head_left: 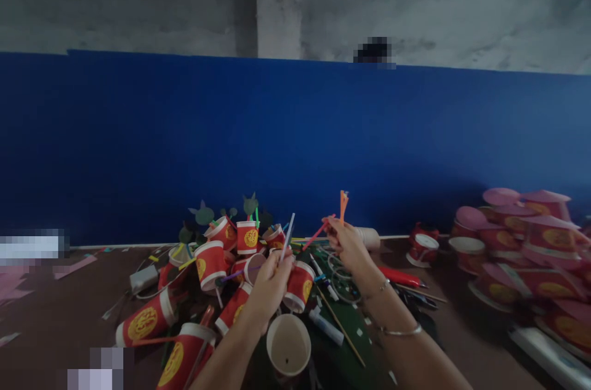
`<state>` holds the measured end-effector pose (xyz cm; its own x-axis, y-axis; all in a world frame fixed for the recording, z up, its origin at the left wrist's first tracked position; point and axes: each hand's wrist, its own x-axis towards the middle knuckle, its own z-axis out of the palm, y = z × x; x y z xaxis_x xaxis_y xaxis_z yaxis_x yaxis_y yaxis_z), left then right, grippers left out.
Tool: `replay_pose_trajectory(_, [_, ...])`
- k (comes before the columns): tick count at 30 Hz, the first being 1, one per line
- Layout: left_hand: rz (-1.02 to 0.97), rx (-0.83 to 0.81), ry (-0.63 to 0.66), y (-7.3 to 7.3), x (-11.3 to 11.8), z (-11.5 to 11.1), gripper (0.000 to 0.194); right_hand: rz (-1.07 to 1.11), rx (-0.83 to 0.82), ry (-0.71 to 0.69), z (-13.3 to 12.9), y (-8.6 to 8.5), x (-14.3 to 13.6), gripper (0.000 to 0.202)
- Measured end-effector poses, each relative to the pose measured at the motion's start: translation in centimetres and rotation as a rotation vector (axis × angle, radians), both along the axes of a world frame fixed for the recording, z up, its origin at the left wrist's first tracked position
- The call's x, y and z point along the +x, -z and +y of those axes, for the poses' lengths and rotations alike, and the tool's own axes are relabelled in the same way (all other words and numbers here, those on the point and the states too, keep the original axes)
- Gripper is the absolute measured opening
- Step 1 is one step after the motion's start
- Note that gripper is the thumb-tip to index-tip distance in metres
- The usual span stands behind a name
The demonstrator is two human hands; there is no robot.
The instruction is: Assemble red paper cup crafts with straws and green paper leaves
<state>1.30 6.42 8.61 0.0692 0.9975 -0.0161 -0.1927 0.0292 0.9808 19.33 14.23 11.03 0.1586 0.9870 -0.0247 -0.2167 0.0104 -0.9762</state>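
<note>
The left hand point(272, 282) had its grip closed around a red paper cup point(299, 286) and a white straw point(287, 236), which stuck up above the fingers. The right hand point(349, 243) pinched an orange straw point(342, 204) and a pink straw point(317, 233), both rising just above that grip. Left of the red paper cup, a heap of red cups point(210, 264) with coloured straws lay on the brown counter point(60, 310). Just below it an open cup point(289, 344) showed its pale inside. Well to its right sat a pile of pink-lidded cups point(521, 236), against the blue wall point(295, 138).
</note>
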Motion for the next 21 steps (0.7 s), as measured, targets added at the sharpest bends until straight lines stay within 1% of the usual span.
replay_pose_trajectory(3, [-0.065, 0.013, -0.016, 0.0, 0.1, 0.3, 0.034, -0.029, -0.043, 0.084, 1.1, 0.4, 1.5, 0.029])
replay_pose_trajectory(5, [-0.099, 0.008, 0.009, -0.1, 0.1, 0.2, 0.033, -0.027, -0.065, 0.089, 0.6, 0.7, 1.5, 0.029])
replay_pose_trajectory(8, [-0.111, -0.014, 0.051, -0.3, 0.1, -0.2, 0.034, 0.017, -0.076, 0.043, -1.6, 1.2, 0.3, 0.03])
replay_pose_trajectory(10, [-0.137, -0.023, 0.063, -0.5, 0.0, -0.4, 0.035, 0.061, -0.072, -0.01, -3.4, 1.4, -1.1, 0.027])
replay_pose_trajectory(12, [-0.172, -0.032, 0.054, -0.5, 0.0, -0.5, 0.037, 0.216, -0.024, -0.125, -5.1, 1.4, -2.6, 0.021])
replay_pose_trajectory(14, [-0.182, -0.061, 0.039, -0.5, 0.1, -0.5, 0.039, 0.273, -0.036, -0.15, -6.4, 1.3, -4.0, 0.02])
replay_pose_trajectory(17, [-0.162, -0.113, 0.022, -0.5, 0.4, -0.5, 0.041, 0.241, -0.03, -0.148, -7.7, 1.3, -5.2, 0.022])
replay_pose_trajectory(21, [-0.182, -0.075, -0.006, -0.8, 0.4, -0.8, 0.042, 0.172, 0.009, -0.16, -8.4, 1.3, -4.9, 0.021])
